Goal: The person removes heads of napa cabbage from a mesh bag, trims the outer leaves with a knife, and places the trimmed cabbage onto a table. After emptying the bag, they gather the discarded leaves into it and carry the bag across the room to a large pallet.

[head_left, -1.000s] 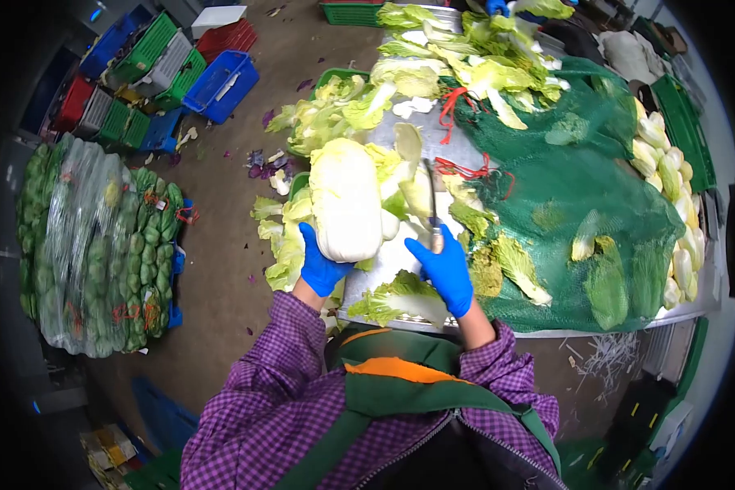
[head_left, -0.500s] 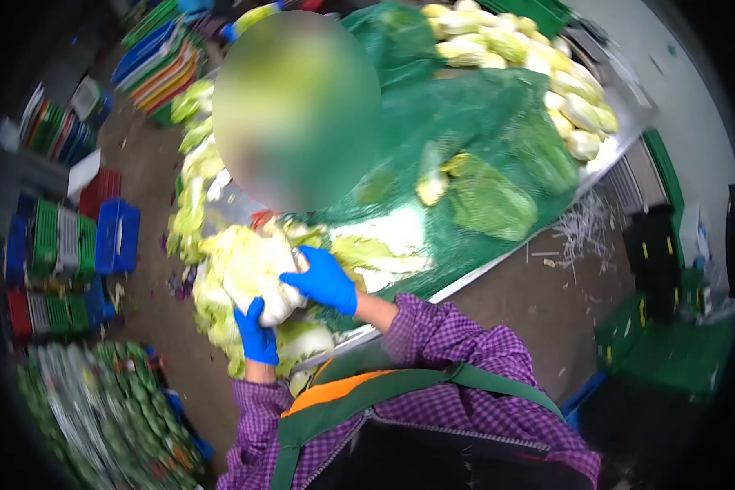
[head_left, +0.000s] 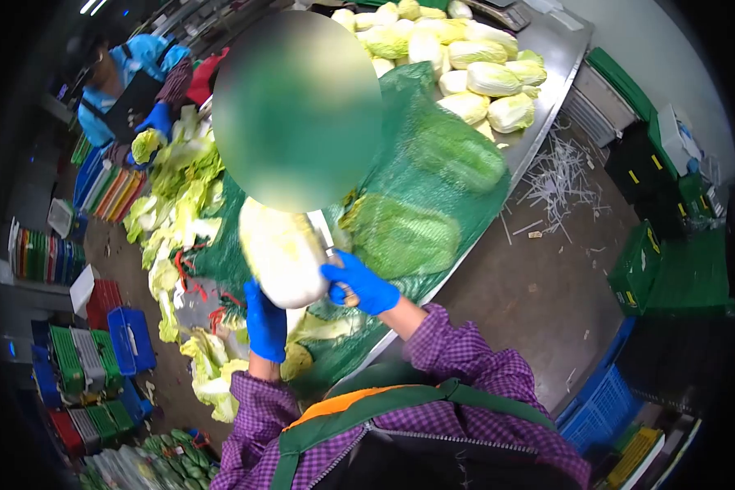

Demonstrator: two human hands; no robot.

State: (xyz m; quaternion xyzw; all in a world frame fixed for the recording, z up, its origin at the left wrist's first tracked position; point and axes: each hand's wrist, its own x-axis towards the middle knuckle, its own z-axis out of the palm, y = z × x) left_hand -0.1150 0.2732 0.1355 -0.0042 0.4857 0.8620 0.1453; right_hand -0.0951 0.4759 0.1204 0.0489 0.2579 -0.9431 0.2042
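A pale, trimmed napa cabbage (head_left: 282,253) is held up over the table, its white base toward me. My left hand (head_left: 266,322), in a blue glove, is closed on the lower left of the cabbage; some of its fingers are hidden behind it. In my right hand (head_left: 363,283), also gloved in blue, is a knife (head_left: 326,230), its blade pointing away along the cabbage's right side. Beneath lies green mesh netting (head_left: 400,135), with a green napa cabbage (head_left: 404,237) under or in it just right of the knife.
Many trimmed cabbages (head_left: 465,61) are piled at the table's far end. Loose leaves (head_left: 184,184) line the left edge, near red ties (head_left: 216,318). A co-worker in blue (head_left: 118,82) stands at far left holding a cabbage piece. White strips (head_left: 559,180) litter the floor. A blur hides the centre.
The cabbage in my hands has gone from leafy and tilted to barer and more upright. A knife blade now shows in my right hand. The view has shifted, bringing the co-worker into sight.
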